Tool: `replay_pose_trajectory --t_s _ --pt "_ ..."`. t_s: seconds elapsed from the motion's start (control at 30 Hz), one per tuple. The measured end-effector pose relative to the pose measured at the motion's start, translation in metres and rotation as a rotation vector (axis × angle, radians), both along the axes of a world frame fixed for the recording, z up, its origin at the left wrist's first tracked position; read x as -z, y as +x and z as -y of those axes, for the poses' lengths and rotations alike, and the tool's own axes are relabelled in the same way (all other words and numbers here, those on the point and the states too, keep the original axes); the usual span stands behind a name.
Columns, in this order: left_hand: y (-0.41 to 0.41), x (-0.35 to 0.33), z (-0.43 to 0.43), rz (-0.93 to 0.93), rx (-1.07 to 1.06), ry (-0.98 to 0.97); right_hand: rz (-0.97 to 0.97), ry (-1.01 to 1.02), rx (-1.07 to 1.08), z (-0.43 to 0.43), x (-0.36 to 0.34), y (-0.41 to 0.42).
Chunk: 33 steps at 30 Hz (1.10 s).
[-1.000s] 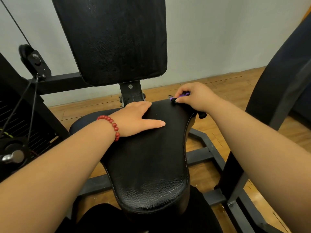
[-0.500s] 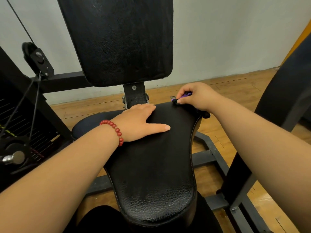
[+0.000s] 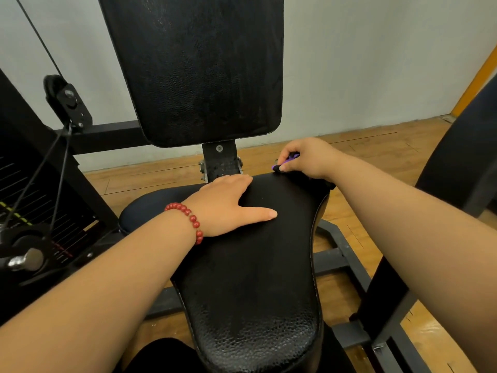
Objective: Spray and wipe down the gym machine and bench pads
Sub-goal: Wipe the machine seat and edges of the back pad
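At the far left, a black pulley [image 3: 66,99] carries a thin cable [image 3: 40,41] that runs down in front of the weight stack [image 3: 32,200]. A chrome knob [image 3: 27,261] sticks out below it.

The left forearm reaches in from the lower left and wears a red bead bracelet [image 3: 188,216] at the wrist. The left grip [image 3: 226,203] lies open and flat on the rear half of the black seat pad [image 3: 255,278], fingers straight and thumb stretched to the right, holding nothing.

Above and behind it, the upright back pad [image 3: 199,68] stands on a metal post. Its black surface looks streaked.

The seat pad narrows toward the camera and shows a pebbled sheen at its near end.

At the pad's far right corner, the right grip [image 3: 309,157] is curled, with fingertips and thumb pinching a purple and black cloth [image 3: 291,158] against the pad's edge. Most of the cloth is hidden under the hand.

Below and to the right, the dark steel frame [image 3: 347,265] rests on the wooden floor [image 3: 376,146]. Another dark pad [image 3: 462,157] fills the right edge.
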<state>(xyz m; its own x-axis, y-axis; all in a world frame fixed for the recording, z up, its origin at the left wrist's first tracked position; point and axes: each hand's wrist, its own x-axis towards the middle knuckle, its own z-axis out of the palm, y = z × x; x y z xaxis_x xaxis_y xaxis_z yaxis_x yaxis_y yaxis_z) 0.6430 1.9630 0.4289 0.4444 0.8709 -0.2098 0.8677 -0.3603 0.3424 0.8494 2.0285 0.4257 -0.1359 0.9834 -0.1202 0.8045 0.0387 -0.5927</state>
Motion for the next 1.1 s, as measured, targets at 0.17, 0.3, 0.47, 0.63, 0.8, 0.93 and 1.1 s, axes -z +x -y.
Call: replay_pose_trajectory --t_s 0.17,0.3,0.47,0.63,0.8,0.93,1.1 --pt "0.000 0.001 -0.002 -0.012 -0.011 -0.007 0.021 -0.009 -0.171 0.024 -0.002 -0.004" --pt "-0.001 0.000 -0.001 0.011 -0.007 -0.010 0.033 0.036 -0.130 0.019 -0.002 -0.007" --pt "-0.018 -0.003 -0.002 0.019 -0.016 -0.062 0.052 0.013 -0.038 0.004 -0.003 -0.017" --pt "-0.036 0.001 0.004 -0.047 -0.022 -0.038 0.091 0.064 -0.225 0.029 -0.003 -0.027" --pt "-0.036 0.003 0.007 -0.017 -0.056 -0.015 0.054 0.061 -0.084 0.015 -0.003 -0.024" --pt "-0.047 0.002 0.008 0.017 -0.093 -0.009 0.059 0.024 -0.038 0.003 -0.002 -0.033" --pt "-0.053 0.005 0.013 0.025 -0.105 0.022 0.067 0.052 -0.310 0.029 -0.004 -0.047"
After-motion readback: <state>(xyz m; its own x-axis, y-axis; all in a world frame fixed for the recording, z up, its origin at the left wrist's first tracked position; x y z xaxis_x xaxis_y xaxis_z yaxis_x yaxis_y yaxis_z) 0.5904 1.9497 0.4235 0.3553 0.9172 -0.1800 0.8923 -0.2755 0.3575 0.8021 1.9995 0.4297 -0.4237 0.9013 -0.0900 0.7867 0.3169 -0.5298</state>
